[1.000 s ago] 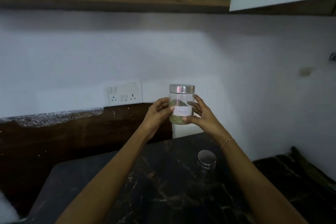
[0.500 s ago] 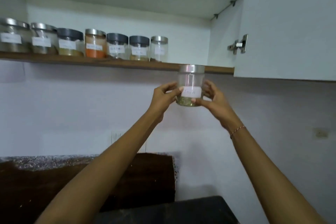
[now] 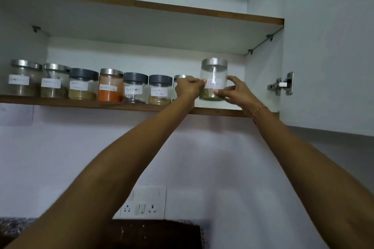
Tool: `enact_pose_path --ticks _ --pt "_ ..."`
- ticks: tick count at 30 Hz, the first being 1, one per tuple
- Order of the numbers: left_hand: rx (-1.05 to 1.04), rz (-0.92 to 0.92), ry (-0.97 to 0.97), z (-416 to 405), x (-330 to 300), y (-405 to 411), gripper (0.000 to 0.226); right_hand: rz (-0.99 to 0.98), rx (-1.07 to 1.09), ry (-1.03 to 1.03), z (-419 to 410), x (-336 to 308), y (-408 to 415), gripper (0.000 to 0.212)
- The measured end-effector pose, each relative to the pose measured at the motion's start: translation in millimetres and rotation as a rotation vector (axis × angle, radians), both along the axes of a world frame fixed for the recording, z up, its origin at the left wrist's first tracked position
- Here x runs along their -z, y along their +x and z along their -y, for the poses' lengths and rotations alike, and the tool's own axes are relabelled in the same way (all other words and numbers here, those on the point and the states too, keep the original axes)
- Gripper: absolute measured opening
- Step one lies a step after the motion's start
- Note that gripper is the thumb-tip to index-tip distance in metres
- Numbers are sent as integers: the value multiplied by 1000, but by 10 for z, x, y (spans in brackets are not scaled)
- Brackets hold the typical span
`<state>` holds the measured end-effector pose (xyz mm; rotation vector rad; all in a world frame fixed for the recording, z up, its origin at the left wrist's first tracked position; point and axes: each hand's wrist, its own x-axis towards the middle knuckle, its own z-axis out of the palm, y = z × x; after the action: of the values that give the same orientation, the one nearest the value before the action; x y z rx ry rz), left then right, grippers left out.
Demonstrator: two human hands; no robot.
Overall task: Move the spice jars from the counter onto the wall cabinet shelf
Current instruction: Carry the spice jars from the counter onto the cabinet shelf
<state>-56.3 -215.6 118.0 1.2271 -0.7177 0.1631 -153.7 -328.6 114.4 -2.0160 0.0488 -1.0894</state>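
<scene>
A clear spice jar [image 3: 213, 73] with a silver lid, a white label and green-brown seeds in its bottom is up at the wall cabinet shelf [image 3: 125, 105], at the right end of the jar row. My left hand [image 3: 187, 88] grips its left side and my right hand [image 3: 235, 92] grips its right side. The jar's base is level with the shelf board; I cannot tell whether it rests on it. Several labelled spice jars [image 3: 110, 85] stand in a row along the shelf to the left. One silver-lidded jar [image 3: 180, 77] is mostly hidden behind my left hand.
The open cabinet door [image 3: 327, 46] with its hinge [image 3: 281, 86] hangs to the right of the jar. An upper shelf [image 3: 141, 6] spans above. A wall socket plate [image 3: 144, 204] sits on the white wall below, above a dark backsplash.
Both hands have raised the jar from below the shelf edge up to shelf level and further right. The camera has tilted upward, so the counter has dropped out of view.
</scene>
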Motion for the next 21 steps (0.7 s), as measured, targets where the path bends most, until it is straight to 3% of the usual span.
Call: enact_pose_path --ticks 5,8,12,21 --pt "-11 -104 76 288 -126 334 14 -57 38 -6 266 -58 396 68" --pt "38 -100 171 385 -136 363 29 -119 62 2 371 -109 543 66" --pt "71 -194 284 395 -117 345 24 -218 30 54 440 -109 646 56" --pt "31 -94 437 397 -116 300 19 -388 173 -5 439 -133 708 62"
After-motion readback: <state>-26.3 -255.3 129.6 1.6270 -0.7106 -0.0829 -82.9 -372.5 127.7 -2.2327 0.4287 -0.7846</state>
